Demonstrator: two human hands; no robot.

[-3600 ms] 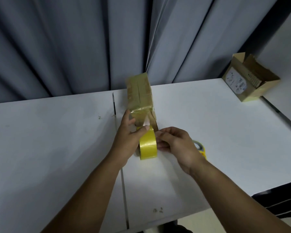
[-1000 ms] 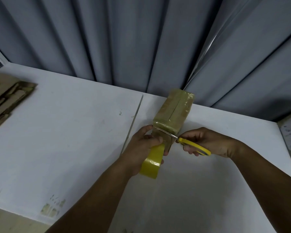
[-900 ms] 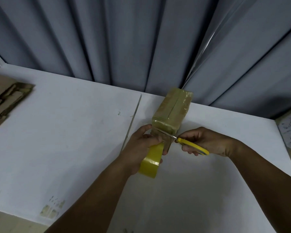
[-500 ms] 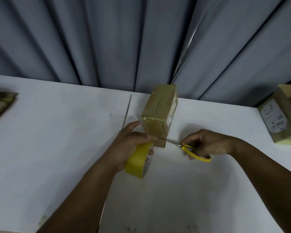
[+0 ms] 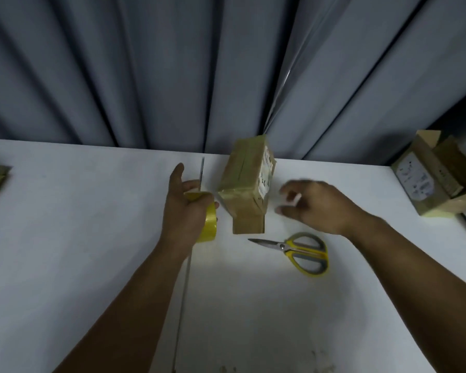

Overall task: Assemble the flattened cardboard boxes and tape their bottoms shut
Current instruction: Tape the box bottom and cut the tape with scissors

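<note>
Taped cardboard box [image 5: 246,184] near the table's [image 5: 92,238] far edge. Left hand [image 5: 184,211] grips the tape roll [image 5: 209,224] just beside it. Right hand [image 5: 315,205] is blurred, loosely curled, apparently empty. The box is probably light and stiff, its taped faces slick: grasp the bare side walls.

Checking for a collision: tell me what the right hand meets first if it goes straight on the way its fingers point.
The taped cardboard box: the right hand points left at its labelled side. The hand is blurred, so its height is uncertain.
</note>
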